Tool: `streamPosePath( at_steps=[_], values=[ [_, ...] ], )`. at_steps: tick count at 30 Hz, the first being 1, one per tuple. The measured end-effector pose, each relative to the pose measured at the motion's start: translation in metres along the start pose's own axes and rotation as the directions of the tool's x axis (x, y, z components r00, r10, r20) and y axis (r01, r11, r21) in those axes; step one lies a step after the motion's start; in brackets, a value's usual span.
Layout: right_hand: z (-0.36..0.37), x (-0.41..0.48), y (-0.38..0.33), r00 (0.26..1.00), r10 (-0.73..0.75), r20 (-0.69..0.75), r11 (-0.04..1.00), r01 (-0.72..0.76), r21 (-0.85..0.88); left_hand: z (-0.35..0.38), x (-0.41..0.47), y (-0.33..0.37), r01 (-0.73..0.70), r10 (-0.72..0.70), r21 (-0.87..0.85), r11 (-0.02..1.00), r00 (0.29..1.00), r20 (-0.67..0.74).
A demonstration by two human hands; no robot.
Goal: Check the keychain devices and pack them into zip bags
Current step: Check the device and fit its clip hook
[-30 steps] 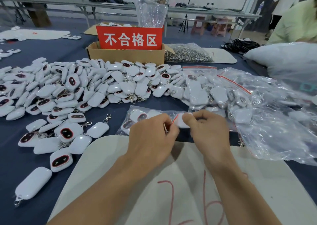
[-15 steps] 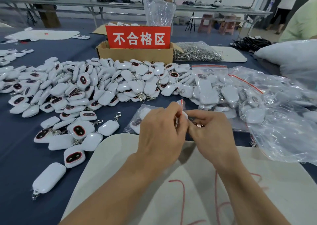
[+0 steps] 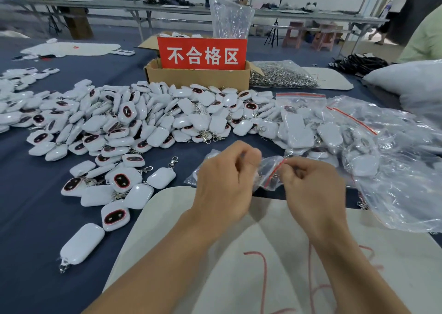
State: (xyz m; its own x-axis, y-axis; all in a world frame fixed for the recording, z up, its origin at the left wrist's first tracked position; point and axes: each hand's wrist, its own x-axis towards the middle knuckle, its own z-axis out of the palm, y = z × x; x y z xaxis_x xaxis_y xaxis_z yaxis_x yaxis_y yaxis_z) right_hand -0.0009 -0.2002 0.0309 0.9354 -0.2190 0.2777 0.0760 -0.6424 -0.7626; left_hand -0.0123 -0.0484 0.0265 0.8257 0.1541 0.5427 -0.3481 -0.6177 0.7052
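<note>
Both the left hand (image 3: pixel 224 184) and the right hand (image 3: pixel 311 186) pinch the small zip bag (image 3: pixel 269 170) by its red strip above the white mat (image 3: pixel 270 242), at its twelve o'clock edge; sealing well likely means pressing evenly along that strip, while loose keychain devices (image 3: pixel 153 122) lie at ten o'clock.

L hand (image 3: pixel 223 184), R hand (image 3: pixel 311 189) parted, zip bag (image 3: pixel 270 170) btwn.

Both bare forearms reach forward and draw close together, backs of the hands up. The left hand (image 3: pixel 224 182) curls its fingers and pinches one side of a small zip bag (image 3: pixel 269 170). The right hand (image 3: pixel 313 189), just beside it, pinches the bag's red-lined edge.
</note>
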Motion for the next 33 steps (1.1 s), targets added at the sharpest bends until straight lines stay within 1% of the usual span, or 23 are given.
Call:
streamPosePath(
  at_steps=[2, 4, 5, 7, 9, 11, 13, 14, 16, 17, 19, 21, 22, 23, 25, 27, 28, 30, 33],
  values=[
    [-0.005, 0.001, 0.001, 0.988, 0.085, -0.130, 0.996, -0.083, 0.020, -0.010, 0.010, -0.007, 0.070, -0.064, 0.045, 0.997, 0.991, -0.115],
    [-0.010, 0.003, 0.002, 0.963, 0.142, -0.230, 0.990, -0.131, 0.060, -0.023, 0.023, -0.022, 0.203, -0.179, 0.103, 0.974, 0.962, -0.205],
    [-0.011, 0.003, 0.002, 0.956, 0.151, -0.252, 0.988, -0.134, 0.083, -0.029, 0.027, -0.029, 0.258, -0.226, 0.138, 0.956, 0.951, -0.211],
    [-0.010, 0.003, 0.001, 0.959, 0.130, -0.251, 0.988, -0.104, 0.114, -0.034, 0.030, -0.039, 0.306, -0.284, 0.191, 0.933, 0.950, -0.131],
    [-0.004, -0.001, -0.002, 0.975, 0.079, -0.207, 0.990, -0.052, 0.132, -0.031, 0.029, -0.040, 0.260, -0.269, 0.223, 0.940, 0.963, 0.010],
    [0.004, -0.006, -0.004, 0.987, 0.025, -0.158, 0.991, -0.004, 0.133, -0.024, 0.027, -0.041, 0.145, -0.189, 0.282, 0.948, 0.973, 0.136],
    [0.009, -0.009, -0.005, 0.990, -0.015, -0.137, 0.987, 0.037, 0.155, -0.020, 0.027, -0.041, 0.063, -0.149, 0.333, 0.941, 0.959, 0.240],
    [0.010, -0.010, -0.005, 0.990, -0.046, -0.132, 0.985, 0.067, 0.156, -0.019, 0.028, -0.042, 0.050, -0.155, 0.350, 0.935, 0.949, 0.276],
    [0.009, -0.010, -0.006, 0.980, -0.183, -0.083, 0.978, 0.189, 0.083, -0.017, 0.028, -0.045, 0.050, -0.175, 0.375, 0.926, 0.935, 0.308],
    [0.010, -0.010, -0.006, 0.967, -0.254, -0.019, 0.966, 0.255, 0.051, -0.017, 0.028, -0.046, 0.062, -0.183, 0.370, 0.927, 0.936, 0.302],
    [0.012, -0.011, -0.007, 0.936, -0.315, 0.155, 0.949, 0.311, 0.048, -0.018, 0.030, -0.049, 0.142, -0.215, 0.297, 0.944, 0.949, 0.230],
    [0.017, -0.013, -0.004, 0.916, -0.292, 0.276, 0.956, 0.291, 0.046, -0.022, 0.032, -0.053, 0.253, -0.281, 0.204, 0.946, 0.952, 0.122],
    [0.017, -0.013, -0.003, 0.918, -0.245, 0.311, 0.969, 0.242, 0.048, -0.025, 0.033, -0.056, 0.301, -0.320, 0.165, 0.939, 0.942, 0.103],
    [0.017, -0.013, -0.001, 0.925, -0.189, 0.329, 0.982, 0.183, 0.048, -0.027, 0.034, -0.058, 0.341, -0.356, 0.124, 0.932, 0.926, 0.125],
    [0.016, -0.010, 0.001, 0.938, -0.102, 0.332, 0.995, 0.103, 0.014, -0.031, 0.035, -0.059, 0.378, -0.383, 0.071, 0.923, 0.886, 0.262],
    [0.016, -0.009, 0.002, 0.934, -0.064, 0.352, 0.995, 0.085, -0.046, -0.035, 0.035, -0.060, 0.302, -0.322, 0.112, 0.947, 0.863, 0.391],
    [0.017, -0.010, 0.002, 0.927, -0.061, 0.371, 0.992, 0.096, -0.076, -0.036, 0.035, -0.060, 0.254, -0.290, 0.141, 0.957, 0.856, 0.428],
    [0.017, -0.011, 0.001, 0.908, -0.055, 0.415, 0.986, 0.115, -0.121, -0.039, 0.037, -0.062, 0.190, -0.266, 0.204, 0.960, 0.845, 0.464],
    [0.016, -0.011, 0.001, 0.893, -0.061, 0.446, 0.986, 0.123, -0.112, -0.039, 0.038, -0.061, 0.123, -0.270, 0.317, 0.941, 0.836, 0.478]
  ],
)
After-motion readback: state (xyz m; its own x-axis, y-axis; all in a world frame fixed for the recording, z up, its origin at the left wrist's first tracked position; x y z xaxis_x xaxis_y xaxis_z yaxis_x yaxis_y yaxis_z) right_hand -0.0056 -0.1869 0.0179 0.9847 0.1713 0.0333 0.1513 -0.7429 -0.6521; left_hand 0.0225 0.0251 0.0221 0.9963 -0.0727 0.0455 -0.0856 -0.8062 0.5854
